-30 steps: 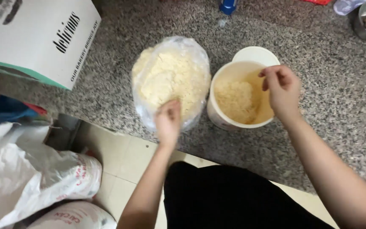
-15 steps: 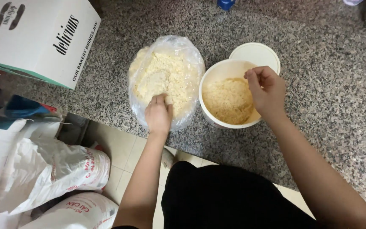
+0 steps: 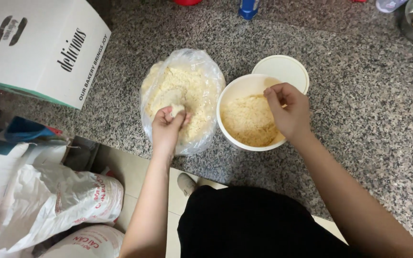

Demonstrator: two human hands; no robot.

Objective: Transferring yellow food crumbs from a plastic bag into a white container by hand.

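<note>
Pinching pale crumbs, the left hand (image 3: pixel 167 126) reaches into a clear plastic bag (image 3: pixel 201 76); right hand (image 3: pixel 288 112), fingers bunched, hovers over the white tub (image 3: pixel 228 102). White lettered box (image 3: pixel 39 48) sits left, on the counter (image 3: pixel 359 119).

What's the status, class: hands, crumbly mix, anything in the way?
Left hand in the clear bag, fingers pinching pale crumbly mix. Right hand over the white tub, fingers curled. Lid behind tub; nothing blocking.
</note>
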